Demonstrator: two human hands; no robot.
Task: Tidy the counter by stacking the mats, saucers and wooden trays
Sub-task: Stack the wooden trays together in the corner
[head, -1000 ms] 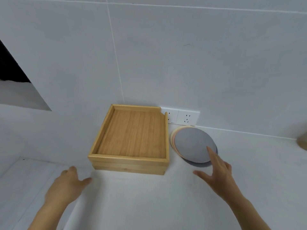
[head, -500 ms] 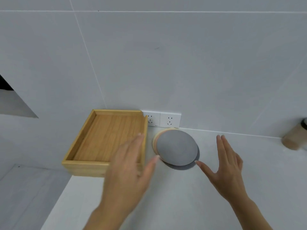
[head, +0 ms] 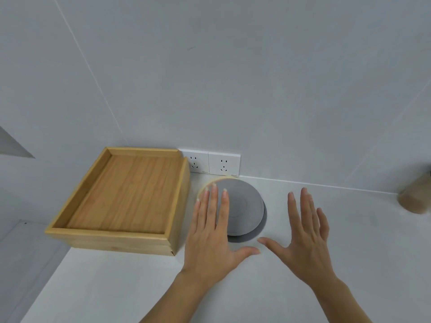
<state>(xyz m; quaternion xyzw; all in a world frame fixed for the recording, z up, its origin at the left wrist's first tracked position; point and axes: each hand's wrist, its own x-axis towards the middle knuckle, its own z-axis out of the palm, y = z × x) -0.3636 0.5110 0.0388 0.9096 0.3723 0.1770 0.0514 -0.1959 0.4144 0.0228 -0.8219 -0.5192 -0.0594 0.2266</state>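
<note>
Trays: the wooden trays [head: 126, 199] look already stacked, on the left part of the counter [head: 326, 229], far side touching the wall. I see at least two layers at the near edge, approx. flush.
Round pile: the mats/saucers stack [head: 245, 206] sits just right of the trays, near the wall sockets [head: 210, 163]. Grey disc on top, a peach rim shows at far left, a darker one sticks out at the near right. So it is piled but not even.
Done: I judge most of the stacking is finished.
Left to do: prob. only to square the round pile; I cannot tell if other items wait outside the view.
My left hand [head: 210, 238]: flat and spread, gripping nothing. The fingers [head: 213, 206] lie over the left part of the grey disc; touching or just above, I cannot tell.
My right hand [head: 305, 236]: also spread wide, nothing in it. It is right of the pile, apart from it; the thumb points toward the near edge of the pile.
Other: a brown jar [head: 415, 197] at far right, blurred, well apart.
</note>
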